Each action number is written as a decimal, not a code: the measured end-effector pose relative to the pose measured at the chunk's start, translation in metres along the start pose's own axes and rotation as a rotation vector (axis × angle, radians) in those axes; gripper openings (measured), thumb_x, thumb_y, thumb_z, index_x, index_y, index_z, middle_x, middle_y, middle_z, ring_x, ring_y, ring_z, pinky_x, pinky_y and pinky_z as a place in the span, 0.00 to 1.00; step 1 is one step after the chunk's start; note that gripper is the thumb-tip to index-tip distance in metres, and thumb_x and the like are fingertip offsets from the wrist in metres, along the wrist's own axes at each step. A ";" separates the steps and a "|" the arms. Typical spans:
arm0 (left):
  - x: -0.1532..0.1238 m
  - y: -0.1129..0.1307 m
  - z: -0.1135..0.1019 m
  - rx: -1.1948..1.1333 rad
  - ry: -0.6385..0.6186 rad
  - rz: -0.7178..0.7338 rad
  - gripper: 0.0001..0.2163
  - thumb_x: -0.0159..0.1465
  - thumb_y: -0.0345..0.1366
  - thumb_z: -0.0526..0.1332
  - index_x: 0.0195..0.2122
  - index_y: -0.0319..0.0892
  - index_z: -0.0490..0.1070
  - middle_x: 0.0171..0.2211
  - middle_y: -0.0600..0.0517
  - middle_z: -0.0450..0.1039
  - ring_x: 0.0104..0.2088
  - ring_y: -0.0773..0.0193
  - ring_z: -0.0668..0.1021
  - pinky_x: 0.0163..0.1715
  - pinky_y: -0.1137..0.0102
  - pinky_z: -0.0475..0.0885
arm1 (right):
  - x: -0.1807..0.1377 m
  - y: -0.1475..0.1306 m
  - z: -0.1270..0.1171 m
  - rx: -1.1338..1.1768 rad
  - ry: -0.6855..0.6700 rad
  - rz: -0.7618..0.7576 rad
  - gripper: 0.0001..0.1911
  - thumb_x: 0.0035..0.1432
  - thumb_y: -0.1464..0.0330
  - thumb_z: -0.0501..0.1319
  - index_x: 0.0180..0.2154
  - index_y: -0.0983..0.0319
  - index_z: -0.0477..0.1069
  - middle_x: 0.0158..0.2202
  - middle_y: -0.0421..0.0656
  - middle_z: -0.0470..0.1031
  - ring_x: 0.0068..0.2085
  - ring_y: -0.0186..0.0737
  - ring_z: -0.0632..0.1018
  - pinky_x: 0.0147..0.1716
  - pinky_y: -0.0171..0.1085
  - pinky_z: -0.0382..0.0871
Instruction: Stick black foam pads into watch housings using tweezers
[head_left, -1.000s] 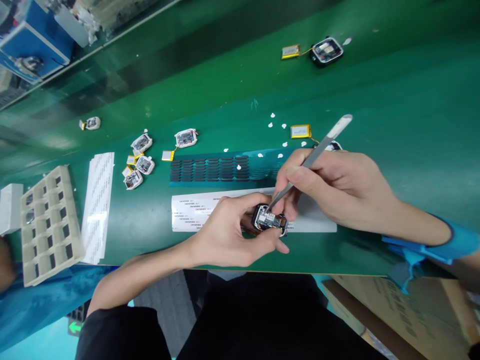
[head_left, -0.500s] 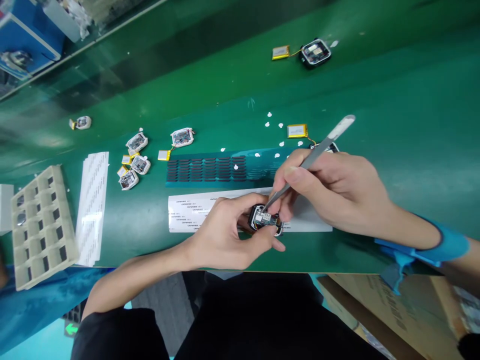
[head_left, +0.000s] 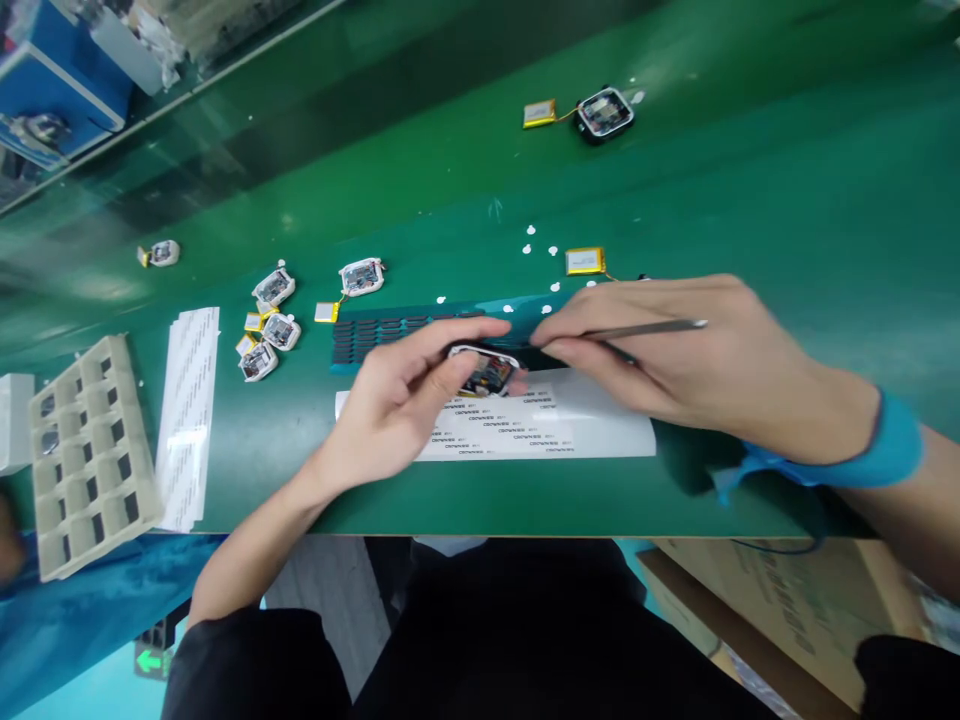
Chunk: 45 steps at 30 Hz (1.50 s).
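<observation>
My left hand (head_left: 401, 390) is closed round a small black device case (head_left: 486, 368) with its circuit board showing, held just above a white printed sheet (head_left: 570, 425). Fingers of my right hand (head_left: 690, 355) pinch metal tweezers (head_left: 645, 327), which lie nearly level. Their tip, hidden by the fingers, points left toward a dark strip of black pads (head_left: 405, 335). A blue strap (head_left: 885, 450) wraps my right wrist.
Several white device cases with yellow batteries (head_left: 274, 320) lie at the left of the green table (head_left: 750, 180). A beige compartment tray (head_left: 86, 455) and white sheets (head_left: 187, 410) sit further left. Another black device (head_left: 604, 112) lies far back, and a yellow battery (head_left: 585, 261) nearer. A cardboard box (head_left: 795, 600) stands below the table edge.
My left hand has carried the device case up and away from the table edge, toward the pad strip. The tweezers have left the case and dropped from steep to nearly level.
</observation>
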<state>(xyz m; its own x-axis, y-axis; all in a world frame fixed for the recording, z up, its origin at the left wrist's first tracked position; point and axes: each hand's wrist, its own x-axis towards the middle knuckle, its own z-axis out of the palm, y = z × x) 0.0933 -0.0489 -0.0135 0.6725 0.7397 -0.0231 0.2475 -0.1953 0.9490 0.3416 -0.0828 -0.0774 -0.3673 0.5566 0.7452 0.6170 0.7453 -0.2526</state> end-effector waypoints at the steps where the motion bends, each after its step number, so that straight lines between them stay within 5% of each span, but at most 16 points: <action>1: 0.002 0.000 -0.004 0.011 0.017 0.023 0.11 0.78 0.37 0.58 0.54 0.37 0.76 0.42 0.45 0.85 0.46 0.58 0.87 0.50 0.65 0.82 | -0.001 0.002 0.004 -0.007 -0.050 -0.031 0.12 0.81 0.69 0.56 0.41 0.59 0.76 0.40 0.42 0.84 0.39 0.44 0.86 0.34 0.40 0.78; 6: 0.010 -0.012 -0.019 0.460 0.038 0.192 0.10 0.78 0.35 0.56 0.49 0.39 0.76 0.41 0.46 0.84 0.40 0.61 0.85 0.43 0.67 0.79 | -0.003 0.004 0.007 0.013 -0.108 -0.009 0.14 0.81 0.68 0.54 0.44 0.59 0.78 0.41 0.41 0.84 0.40 0.46 0.86 0.35 0.43 0.79; 11: 0.016 -0.022 -0.024 0.825 -0.146 0.446 0.11 0.79 0.33 0.53 0.52 0.38 0.75 0.47 0.45 0.83 0.48 0.58 0.83 0.52 0.62 0.75 | -0.001 0.006 -0.004 0.010 -0.175 -0.041 0.12 0.82 0.68 0.54 0.48 0.60 0.76 0.42 0.41 0.84 0.41 0.46 0.85 0.36 0.44 0.79; 16: 0.019 -0.028 -0.027 0.852 -0.232 0.507 0.11 0.79 0.33 0.54 0.54 0.37 0.75 0.55 0.41 0.80 0.60 0.55 0.80 0.61 0.60 0.73 | -0.002 0.007 -0.003 -0.002 -0.206 -0.042 0.16 0.84 0.64 0.50 0.49 0.56 0.77 0.44 0.40 0.84 0.43 0.47 0.85 0.37 0.45 0.79; 25: 0.021 -0.027 -0.021 0.878 -0.335 0.474 0.14 0.80 0.36 0.50 0.51 0.42 0.76 0.55 0.42 0.82 0.61 0.53 0.80 0.66 0.54 0.71 | -0.003 0.011 0.001 0.087 -0.205 0.053 0.14 0.81 0.64 0.55 0.47 0.52 0.79 0.44 0.38 0.84 0.43 0.49 0.85 0.40 0.47 0.79; 34: 0.026 -0.034 -0.012 0.911 -0.322 0.481 0.14 0.78 0.34 0.49 0.48 0.43 0.76 0.47 0.44 0.83 0.62 0.54 0.78 0.75 0.50 0.61 | 0.000 0.005 -0.003 -0.071 -0.115 -0.133 0.10 0.78 0.73 0.55 0.49 0.58 0.75 0.41 0.44 0.83 0.40 0.47 0.84 0.33 0.42 0.77; 37: 0.020 -0.028 -0.011 0.825 -0.288 0.510 0.12 0.77 0.33 0.52 0.45 0.44 0.76 0.44 0.46 0.83 0.63 0.53 0.77 0.76 0.47 0.57 | 0.003 0.006 -0.007 -0.050 0.055 -0.029 0.09 0.75 0.75 0.63 0.49 0.55 0.76 0.41 0.42 0.84 0.39 0.44 0.84 0.37 0.41 0.78; 39: 0.014 -0.020 -0.011 0.630 -0.208 0.481 0.09 0.77 0.36 0.55 0.44 0.43 0.75 0.45 0.45 0.82 0.59 0.52 0.80 0.71 0.50 0.65 | 0.004 0.007 -0.008 -0.024 0.129 0.036 0.12 0.74 0.75 0.65 0.52 0.52 0.78 0.43 0.42 0.85 0.42 0.45 0.85 0.41 0.43 0.78; 42: 0.010 -0.012 -0.014 0.159 0.108 0.256 0.11 0.76 0.46 0.58 0.46 0.44 0.73 0.41 0.46 0.81 0.42 0.57 0.83 0.49 0.60 0.78 | 0.002 0.007 -0.005 -0.079 0.238 0.087 0.16 0.74 0.74 0.66 0.58 0.51 0.79 0.51 0.46 0.84 0.46 0.49 0.85 0.41 0.46 0.79; 45: 0.017 -0.012 -0.020 -0.261 0.340 0.009 0.11 0.75 0.45 0.61 0.40 0.43 0.69 0.35 0.47 0.80 0.30 0.64 0.78 0.36 0.67 0.75 | -0.001 0.004 -0.002 -0.091 0.325 0.081 0.29 0.72 0.77 0.66 0.68 0.46 0.72 0.58 0.45 0.80 0.48 0.51 0.85 0.42 0.47 0.79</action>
<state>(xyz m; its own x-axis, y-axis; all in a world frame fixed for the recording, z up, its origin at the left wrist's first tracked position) 0.0877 -0.0210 -0.0188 0.3945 0.9176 0.0491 0.0281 -0.0654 0.9975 0.3462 -0.0811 -0.0783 -0.0825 0.4560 0.8861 0.7001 0.6594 -0.2742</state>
